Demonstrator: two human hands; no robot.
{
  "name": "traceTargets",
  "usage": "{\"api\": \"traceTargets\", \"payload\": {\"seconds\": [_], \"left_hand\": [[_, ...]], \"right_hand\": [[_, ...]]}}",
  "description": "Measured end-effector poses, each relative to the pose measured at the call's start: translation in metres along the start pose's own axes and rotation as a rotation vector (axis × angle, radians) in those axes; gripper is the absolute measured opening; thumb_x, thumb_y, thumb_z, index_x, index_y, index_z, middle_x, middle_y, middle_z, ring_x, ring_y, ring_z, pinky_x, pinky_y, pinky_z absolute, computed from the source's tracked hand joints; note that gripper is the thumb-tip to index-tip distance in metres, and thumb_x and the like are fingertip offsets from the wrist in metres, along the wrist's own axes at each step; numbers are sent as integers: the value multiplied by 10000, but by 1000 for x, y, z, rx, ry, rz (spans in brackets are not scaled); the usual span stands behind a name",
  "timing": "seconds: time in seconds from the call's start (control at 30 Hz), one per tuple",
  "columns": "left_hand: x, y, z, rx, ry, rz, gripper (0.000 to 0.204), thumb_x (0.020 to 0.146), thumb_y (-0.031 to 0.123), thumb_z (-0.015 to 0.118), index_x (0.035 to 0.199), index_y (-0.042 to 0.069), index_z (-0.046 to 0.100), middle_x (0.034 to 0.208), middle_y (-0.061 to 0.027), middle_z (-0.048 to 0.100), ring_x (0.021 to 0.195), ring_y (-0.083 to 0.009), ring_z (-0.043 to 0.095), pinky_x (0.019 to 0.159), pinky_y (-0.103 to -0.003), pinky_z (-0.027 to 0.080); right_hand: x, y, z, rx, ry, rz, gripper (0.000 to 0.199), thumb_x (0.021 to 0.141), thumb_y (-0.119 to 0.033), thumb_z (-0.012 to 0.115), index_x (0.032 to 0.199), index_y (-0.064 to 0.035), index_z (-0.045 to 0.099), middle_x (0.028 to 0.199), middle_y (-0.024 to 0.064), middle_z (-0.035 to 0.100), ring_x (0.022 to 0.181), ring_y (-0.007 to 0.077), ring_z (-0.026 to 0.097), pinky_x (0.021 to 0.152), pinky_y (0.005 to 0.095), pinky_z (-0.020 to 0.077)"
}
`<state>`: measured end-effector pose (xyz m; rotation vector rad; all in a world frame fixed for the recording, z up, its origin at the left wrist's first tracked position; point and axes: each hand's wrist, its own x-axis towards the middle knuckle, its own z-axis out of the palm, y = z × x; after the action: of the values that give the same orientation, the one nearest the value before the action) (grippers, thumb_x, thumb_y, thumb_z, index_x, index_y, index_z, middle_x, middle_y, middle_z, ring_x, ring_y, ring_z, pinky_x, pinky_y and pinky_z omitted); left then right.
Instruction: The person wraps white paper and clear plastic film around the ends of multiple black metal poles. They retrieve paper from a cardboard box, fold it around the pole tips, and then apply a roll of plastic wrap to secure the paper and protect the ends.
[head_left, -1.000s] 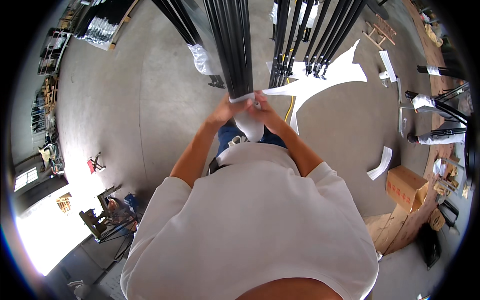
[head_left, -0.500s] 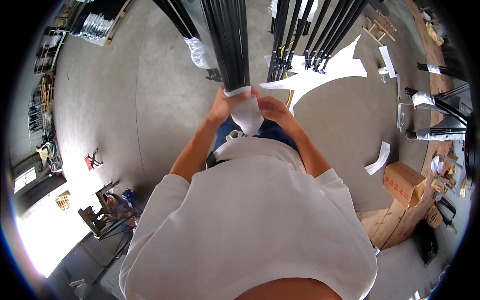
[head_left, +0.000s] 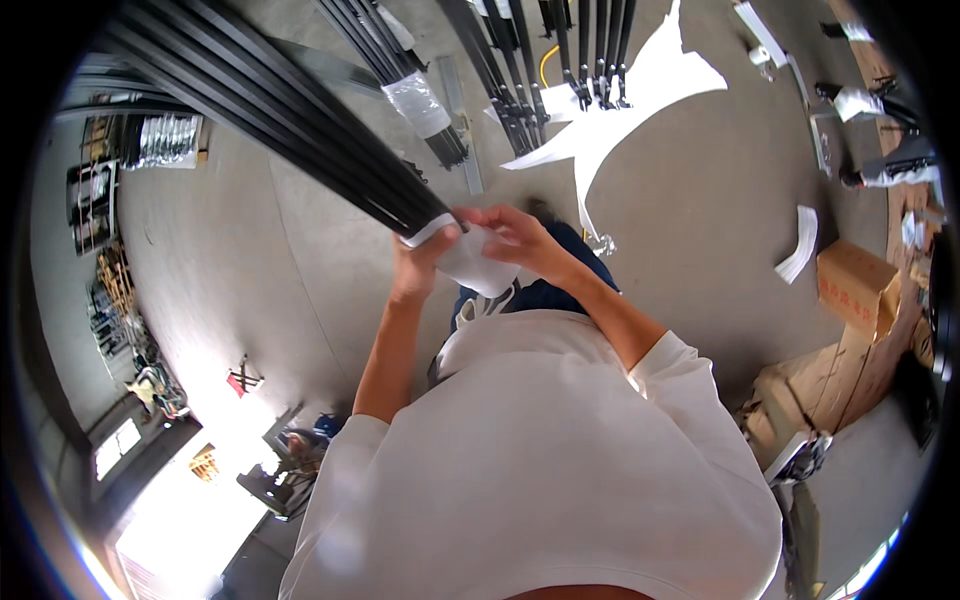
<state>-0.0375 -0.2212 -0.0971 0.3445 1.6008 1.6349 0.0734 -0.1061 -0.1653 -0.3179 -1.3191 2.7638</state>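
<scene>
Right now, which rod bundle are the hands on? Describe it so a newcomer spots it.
Start from the grey concrete floor. Black rod bundles cross its top; take the long bundle slanting from upper left to centre. Only its end carries the white wrap gripped by the left hand and right hand.

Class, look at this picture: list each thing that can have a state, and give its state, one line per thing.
left hand: closed around the end of the bundle of black rods
right hand: pressing the white wrap
white wrap: partly wound on the bundle's end
bundle of black rods: held up off the floor, slanting
second rod bundle: already wrapped in clear film
cardboard box: closed, on the floor
</scene>
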Motion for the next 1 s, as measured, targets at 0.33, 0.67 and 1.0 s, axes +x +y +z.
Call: {"api": "traceTargets", "payload": {"seconds": [0.33,0.67,1.0], "left_hand": [[-6,4,8,-45,15,78,555,677,252,669,1114,10,427,1058,-134,536,946,-210,523,823,-329,404],[-12,11,-23,-212,-113,-162,830,721,661,379,1208,-10,346,1140,-138,474,1078,-238,436,926,-351,312],[11,20,-31,-109,-306,-147,715,752,575,443,1210,32,365,1199,-156,433,1121,-256,409,947,-376,310]], "right_hand": [[-2,-10,-4,-117,8,76,270,719,-31,611,944,-49,463,907,18,516,868,84,466,762,221,368],[-7,-23,2,75,29,-80,339,845,-339,481,1001,-40,443,1036,59,478,977,119,423,840,267,336],[0,-17,8,-268,31,-142,301,832,-76,477,1122,-19,423,1005,50,503,907,121,472,812,249,368]]}}
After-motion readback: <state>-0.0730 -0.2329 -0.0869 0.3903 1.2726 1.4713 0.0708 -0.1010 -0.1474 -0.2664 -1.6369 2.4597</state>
